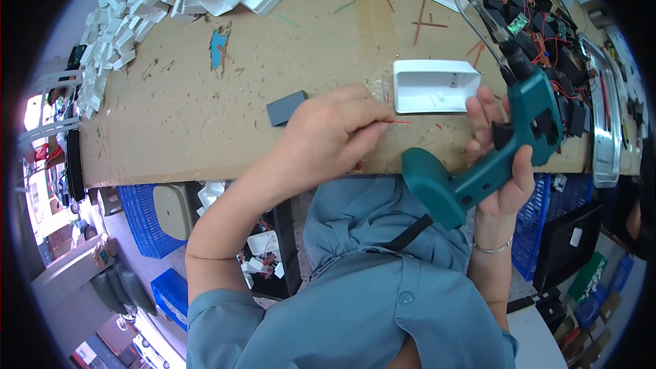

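Red strand point(402, 122) pinched, green tool point(482, 176) cradled!

Just on the white box's point(432, 104) near side, the left hand point(335, 125) pinches the red strand between thumb and finger, its end poking free, presumably for clear sight. Right of the white box, the right hand point(508, 191) curls around the pistol-shaped green tool's handle, nose angled away, likely keeping it off the body.

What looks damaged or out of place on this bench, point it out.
The brown work surface looks torn at the far left: a ragged-edged blue patch shows through. Thin reddish-brown strips also lie strewn at odd angles beyond the open white box.
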Available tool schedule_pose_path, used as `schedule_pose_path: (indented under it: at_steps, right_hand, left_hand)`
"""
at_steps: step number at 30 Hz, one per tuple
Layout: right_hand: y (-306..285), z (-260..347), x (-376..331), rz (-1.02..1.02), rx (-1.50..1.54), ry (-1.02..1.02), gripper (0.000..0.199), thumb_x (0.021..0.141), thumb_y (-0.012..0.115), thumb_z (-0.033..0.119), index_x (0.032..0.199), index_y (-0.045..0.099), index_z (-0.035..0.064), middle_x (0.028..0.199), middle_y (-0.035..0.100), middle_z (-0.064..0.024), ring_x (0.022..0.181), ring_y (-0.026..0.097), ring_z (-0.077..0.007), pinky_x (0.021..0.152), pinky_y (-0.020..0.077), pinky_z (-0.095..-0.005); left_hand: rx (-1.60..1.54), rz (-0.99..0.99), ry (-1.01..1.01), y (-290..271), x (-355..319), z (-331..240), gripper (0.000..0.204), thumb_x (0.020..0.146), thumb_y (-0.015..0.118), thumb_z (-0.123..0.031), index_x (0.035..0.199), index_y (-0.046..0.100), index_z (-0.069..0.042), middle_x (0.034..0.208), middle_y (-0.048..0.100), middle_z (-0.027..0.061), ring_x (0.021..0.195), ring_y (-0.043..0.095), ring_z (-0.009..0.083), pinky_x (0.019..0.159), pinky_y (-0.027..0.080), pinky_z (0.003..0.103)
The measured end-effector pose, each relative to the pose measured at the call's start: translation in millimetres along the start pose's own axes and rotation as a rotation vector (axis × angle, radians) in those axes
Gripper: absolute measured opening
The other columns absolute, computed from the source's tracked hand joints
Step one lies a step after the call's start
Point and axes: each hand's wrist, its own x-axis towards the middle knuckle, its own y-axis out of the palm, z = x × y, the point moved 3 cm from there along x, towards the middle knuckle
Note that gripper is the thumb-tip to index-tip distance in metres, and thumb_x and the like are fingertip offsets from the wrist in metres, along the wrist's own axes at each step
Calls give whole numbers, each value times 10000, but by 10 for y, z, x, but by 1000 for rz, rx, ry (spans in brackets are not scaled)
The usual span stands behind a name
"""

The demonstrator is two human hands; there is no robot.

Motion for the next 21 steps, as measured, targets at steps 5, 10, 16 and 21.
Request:
schedule_pose_path:
  at_steps: [5,10,16,21]
  right_hand:
    - [-19,54,-15,0,29,9,703,850,566,283,1372,169,31,1401,199,-226,1264,315,-319,838,483,-342]
    - [-73,270,-244,46,38,-24,722,855,565,267,1379,126,32,1376,251,-230,1164,446,-301,789,505,-355]
    - [-42,539,-606,-5,-343,-156,810,802,642,251,1366,121,-9,1276,395,-240,898,543,-226,679,499,-300]
    - [121,600,-920,-219,-725,-232,703,734,713,293,1242,370,-52,1134,500,-256,701,573,-177,543,482,-249]
  left_hand:
    - [24,-82,19,187,33,-97,83,763,608,-36,844,623,-34,738,562,88,660,560,221,573,444,296]
    - [243,-234,168,304,48,-134,119,712,630,-76,820,583,-54,717,528,72,629,551,245,526,435,346]
    - [265,-275,174,439,136,-260,142,674,642,-77,802,580,-69,675,479,45,601,520,211,521,372,331]
    - [485,-446,247,530,206,-248,130,618,624,-76,721,548,-94,674,435,21,617,486,168,590,282,313]
